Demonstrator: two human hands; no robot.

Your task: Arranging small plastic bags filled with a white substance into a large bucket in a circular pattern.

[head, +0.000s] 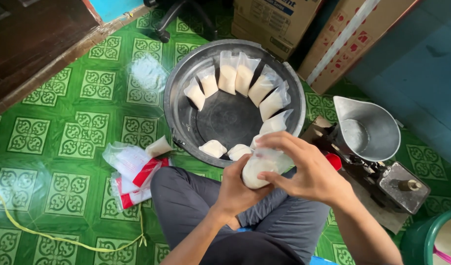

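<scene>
- A green patterned tile floor [78, 142] is seen beneath the seated person.
- A round grey metal basin [183, 115] is set in front of the knees; filled clear bags [235, 73] are leaned around its inner wall.
- A metal balance scale [367, 132] is placed to the right.
- A clear bag of white powder [257, 169] is held above the lap, just before the basin rim.
- The left hand [235, 189] is closed around the bag's base.
- The right hand [304, 169] is curled over its top, fingers pinched on the neck.

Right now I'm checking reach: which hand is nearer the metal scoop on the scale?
The right hand: it is just left of the metal scoop. The left hand sits farther left, beyond the bag.
</scene>
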